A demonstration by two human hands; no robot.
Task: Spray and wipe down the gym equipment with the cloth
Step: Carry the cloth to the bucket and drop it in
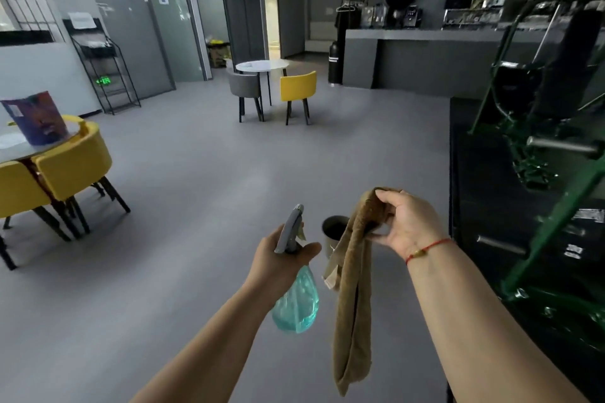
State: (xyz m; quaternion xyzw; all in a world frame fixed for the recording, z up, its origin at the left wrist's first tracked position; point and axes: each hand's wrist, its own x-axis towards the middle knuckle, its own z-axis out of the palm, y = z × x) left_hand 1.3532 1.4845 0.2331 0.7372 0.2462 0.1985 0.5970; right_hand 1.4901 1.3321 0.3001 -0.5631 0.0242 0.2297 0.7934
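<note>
My left hand [281, 258] grips the neck of a spray bottle [296, 299] with a grey trigger head and a pale blue body that hangs below my fist. My right hand [409, 226] holds a brown cloth [353, 304] draped over its fingers, and the long folded end dangles down. Both hands are raised in front of me over the grey floor. A green-framed gym machine [540, 173] with dark pads and steel pegs stands to my right on a black mat [474, 206], apart from both hands.
A small dark bin [332, 232] stands on the floor behind the cloth. Yellow chairs [72, 167] surround a round table at the left. Another table with chairs [262, 65] stands farther back. A dark coffee counter [409, 56] runs along the back right. Open grey floor lies ahead.
</note>
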